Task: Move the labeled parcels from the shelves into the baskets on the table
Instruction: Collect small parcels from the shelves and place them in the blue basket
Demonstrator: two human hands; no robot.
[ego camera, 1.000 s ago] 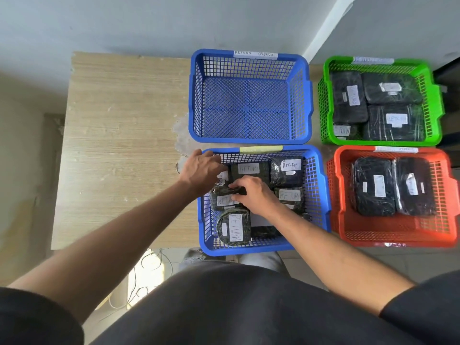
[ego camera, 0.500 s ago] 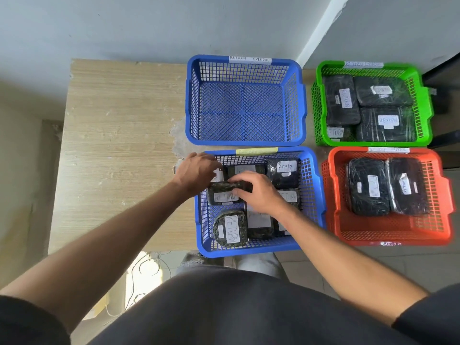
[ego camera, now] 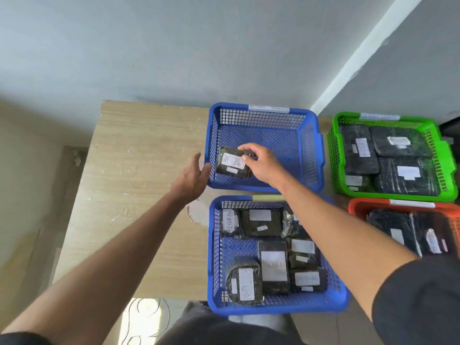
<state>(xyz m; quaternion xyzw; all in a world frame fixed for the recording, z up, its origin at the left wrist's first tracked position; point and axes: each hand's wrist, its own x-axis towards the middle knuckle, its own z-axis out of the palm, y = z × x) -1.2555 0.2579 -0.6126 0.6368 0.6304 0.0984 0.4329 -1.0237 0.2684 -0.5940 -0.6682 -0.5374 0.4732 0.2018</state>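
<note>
Head view: four baskets, one held parcel.

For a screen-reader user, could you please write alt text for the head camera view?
A person's right hand holds a black parcel labelled RETURN inside the far blue basket, the left hand open beside it. Three other baskets on the table hold more parcels.

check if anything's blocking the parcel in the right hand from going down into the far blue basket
Nothing visible does. The right hand holds the parcel inside the far blue basket, whose mesh floor looks bare. The left hand is open outside its rim.
</note>
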